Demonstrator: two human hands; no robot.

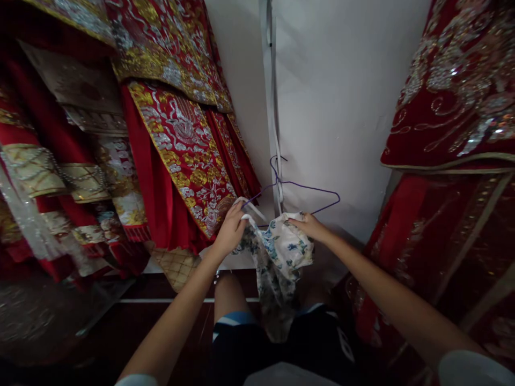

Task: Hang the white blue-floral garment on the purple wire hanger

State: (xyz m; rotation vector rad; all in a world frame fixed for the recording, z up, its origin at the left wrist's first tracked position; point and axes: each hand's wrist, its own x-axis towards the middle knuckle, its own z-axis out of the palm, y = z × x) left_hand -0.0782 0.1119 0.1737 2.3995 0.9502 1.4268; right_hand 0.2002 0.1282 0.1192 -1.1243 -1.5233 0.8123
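A purple wire hanger (309, 186) is in front of me, its hook beside a white vertical pole. Below and partly over it hangs a white garment with a blue and green floral print (292, 244), its lower part drooping between my knees. My left hand (232, 228) is closed on the garment's white strap or edge, close to the hanger's left arm. My right hand (309, 225) pinches the garment's upper right edge, just under the hanger's right side. Whether the left fingers also touch the hanger cannot be made out.
Red costumes with gold and silver embroidery (181, 134) hang at the left. A dark red beaded garment (450, 107) hangs at the right, above a sheer red one (418, 230). The white pole (269, 69) stands against a pale wall (333, 80).
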